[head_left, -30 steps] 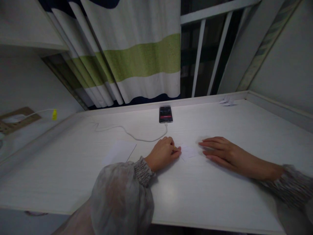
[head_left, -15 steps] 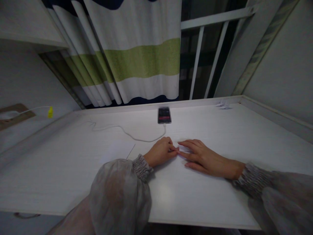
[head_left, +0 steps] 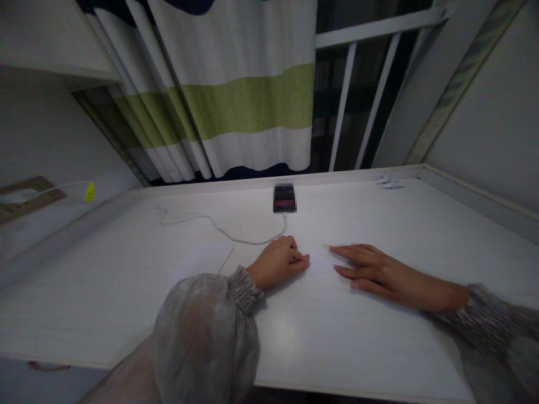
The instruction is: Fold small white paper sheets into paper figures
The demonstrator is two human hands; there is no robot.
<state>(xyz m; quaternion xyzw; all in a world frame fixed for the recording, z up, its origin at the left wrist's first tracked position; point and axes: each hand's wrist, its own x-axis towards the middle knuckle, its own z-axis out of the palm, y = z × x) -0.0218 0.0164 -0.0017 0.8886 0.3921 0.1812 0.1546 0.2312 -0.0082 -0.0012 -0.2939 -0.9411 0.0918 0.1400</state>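
A small piece of white paper (head_left: 321, 265) lies on the white desk, between my two hands. My left hand (head_left: 278, 261) is closed, with thumb and finger pinched at the paper's left edge. How much of the paper is under those fingertips is hidden. Just right of the paper, my right hand (head_left: 381, 273) rests low over the desk, its fingers stretched out and apart, holding nothing. Beyond my left forearm a larger white sheet (head_left: 204, 259) lies flat, partly covered by the grey sleeve.
At the back of the desk (head_left: 337, 342) a dark phone (head_left: 284, 198) is plugged into a white cable (head_left: 223, 231) that runs left. Folded white paper pieces (head_left: 389, 180) sit in the far right corner. A striped curtain (head_left: 248, 101) hangs behind.
My right hand has slid to the right, away from my left hand, uncovering more of the small paper. My left hand has stayed in place.
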